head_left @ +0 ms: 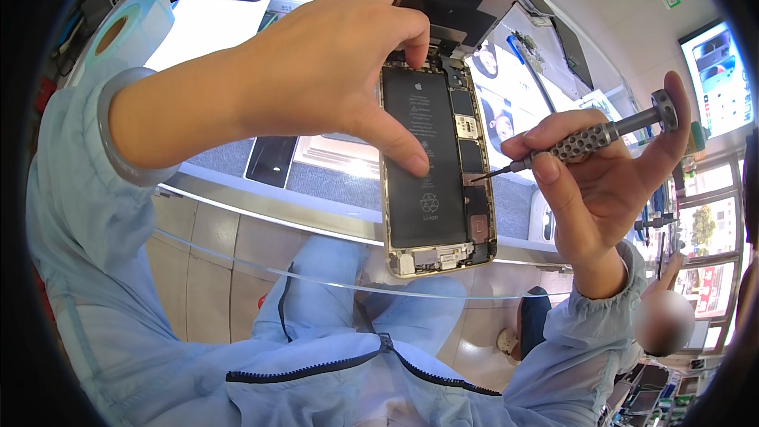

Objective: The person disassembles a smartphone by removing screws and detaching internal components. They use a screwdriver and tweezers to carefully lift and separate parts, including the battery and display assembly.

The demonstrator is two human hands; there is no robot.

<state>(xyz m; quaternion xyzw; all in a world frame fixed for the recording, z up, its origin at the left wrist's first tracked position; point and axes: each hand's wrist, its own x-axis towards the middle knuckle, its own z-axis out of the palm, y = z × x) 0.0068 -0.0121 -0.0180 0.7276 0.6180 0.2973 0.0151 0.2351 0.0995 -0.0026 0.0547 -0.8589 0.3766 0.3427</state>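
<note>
Phone [444, 150] points lengthwise away, left fingers [402, 149] spread over it, right fingers [555, 182] gripping screwdriver [583, 142].

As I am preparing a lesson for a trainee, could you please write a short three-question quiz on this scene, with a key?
1. Which hand holds the screwdriver over the opened phone?

2. True or false: the left hand has its thumb over the black battery.

3. Where is the screwdriver's tip?
A) Against the raised screen
B) At the strip of parts right of the battery
C) At the battery's left edge

Key:
1. The right hand.
2. True.
3. B.
</note>
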